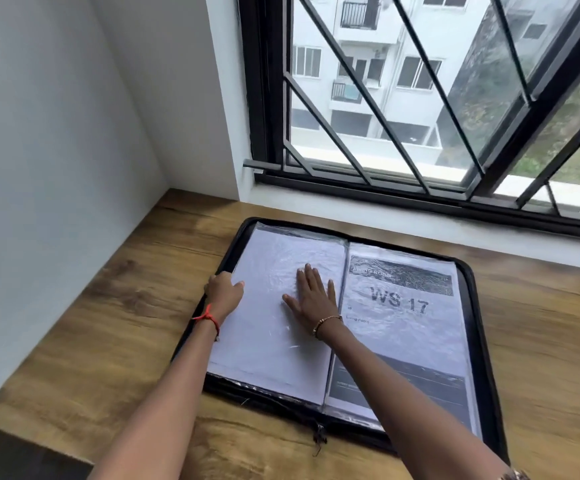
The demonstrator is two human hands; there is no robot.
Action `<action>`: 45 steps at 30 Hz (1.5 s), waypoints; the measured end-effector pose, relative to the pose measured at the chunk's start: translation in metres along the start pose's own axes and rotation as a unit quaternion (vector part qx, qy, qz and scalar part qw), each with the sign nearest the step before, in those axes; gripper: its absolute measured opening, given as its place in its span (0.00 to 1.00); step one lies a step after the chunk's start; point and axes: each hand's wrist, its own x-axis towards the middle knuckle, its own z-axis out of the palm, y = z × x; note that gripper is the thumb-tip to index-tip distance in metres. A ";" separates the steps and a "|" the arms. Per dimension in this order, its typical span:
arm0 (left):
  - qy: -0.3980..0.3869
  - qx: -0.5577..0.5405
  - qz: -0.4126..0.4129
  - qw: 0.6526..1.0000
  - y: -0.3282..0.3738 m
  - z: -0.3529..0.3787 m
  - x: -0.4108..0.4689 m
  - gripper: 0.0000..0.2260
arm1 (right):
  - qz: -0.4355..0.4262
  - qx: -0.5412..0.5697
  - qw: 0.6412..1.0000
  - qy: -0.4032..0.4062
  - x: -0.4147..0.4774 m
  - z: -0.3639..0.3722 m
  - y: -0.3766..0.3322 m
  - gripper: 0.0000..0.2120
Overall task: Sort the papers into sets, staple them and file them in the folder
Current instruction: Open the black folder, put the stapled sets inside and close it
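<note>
Two bare forearms reach in from the near side over the wooden bench point(73, 341) to a black zip folder point(482, 341), which lies opened flat on the bench, just below the window. Its zip pull point(319, 438) sits at the near edge by the spine. Inside are clear, crinkled plastic sleeves holding papers. The left page point(274, 348) shows a plain white sheet. The right page point(402, 341) shows a printed sheet with a dark picture at the top, big letters "WS 17" and another dark band lower down. The left grip point(224, 289), a red thread point(208, 318) at its wrist, pinches the outer edge of the left page, thumb on top and fingers curled out of sight past the edge. The right grip point(312, 292), with a beaded bracelet point(326, 323), is released and lies palm down, fingers straight, on the left page near the spine. Beyond, a black-barred window point(420, 98) shows a white building
</note>
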 end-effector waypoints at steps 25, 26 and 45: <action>-0.292 -0.168 0.195 0.921 0.152 -0.025 -0.147 0.17 | 0.104 0.386 0.906 0.142 -0.115 -0.076 0.074 0.21; -0.304 -0.170 0.200 0.916 0.154 -0.016 -0.155 0.18 | 0.120 0.461 0.866 0.151 -0.123 -0.080 0.079 0.21; -0.182 0.115 0.260 0.941 0.042 0.117 -0.174 0.26 | 0.208 0.131 0.948 0.201 -0.179 -0.053 0.123 0.29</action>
